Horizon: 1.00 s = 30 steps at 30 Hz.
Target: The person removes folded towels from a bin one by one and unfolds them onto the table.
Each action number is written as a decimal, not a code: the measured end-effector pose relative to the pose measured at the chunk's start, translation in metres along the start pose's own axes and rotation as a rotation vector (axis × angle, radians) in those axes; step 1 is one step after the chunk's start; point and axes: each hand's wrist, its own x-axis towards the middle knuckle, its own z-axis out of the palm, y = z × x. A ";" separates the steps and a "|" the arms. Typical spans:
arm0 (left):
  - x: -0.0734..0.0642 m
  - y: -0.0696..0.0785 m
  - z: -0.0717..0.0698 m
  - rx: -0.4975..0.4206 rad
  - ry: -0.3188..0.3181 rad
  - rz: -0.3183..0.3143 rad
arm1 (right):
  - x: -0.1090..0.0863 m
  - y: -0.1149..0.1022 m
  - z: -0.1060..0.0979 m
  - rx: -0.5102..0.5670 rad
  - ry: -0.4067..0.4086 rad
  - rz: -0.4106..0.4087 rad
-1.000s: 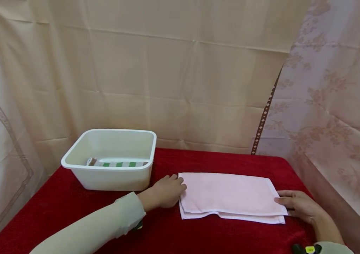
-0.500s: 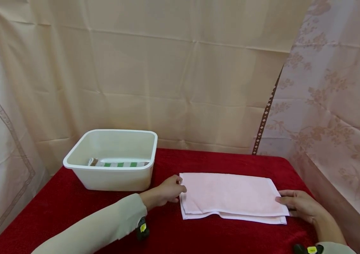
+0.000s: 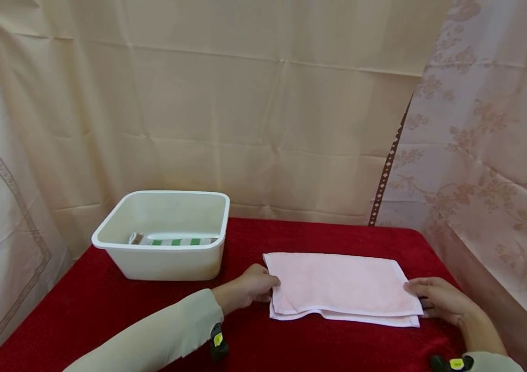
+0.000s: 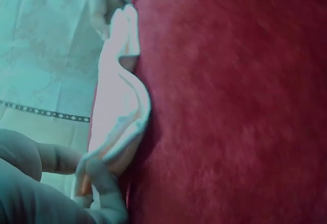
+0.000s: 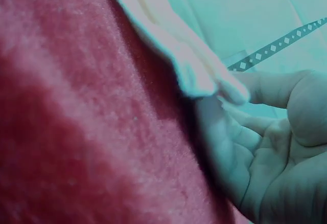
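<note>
A folded pink towel with white edging lies on the red cloth in the head view, its layers slightly parted along the near side. My left hand pinches its left edge, thumb on top; the left wrist view shows the towel bent up into a soft fold beside those fingers. At the opposite end my right hand grips the right edge. In the right wrist view the thumb lies over the towel's corner and the other fingers are under it.
A white plastic basin stands at the left of the table, holding a green-and-white striped cloth. Red plush cloth covers the table. A beige curtain hangs behind, and a floral curtain borders the right side.
My left hand has shifted from the towel's upper left corner to lower along the left edge and now pinches it. The towel's left edge has moved slightly right. My right hand stays put.
</note>
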 end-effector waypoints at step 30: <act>0.014 0.002 -0.009 -0.148 -0.076 0.079 | -0.002 -0.007 0.008 0.068 -0.074 -0.092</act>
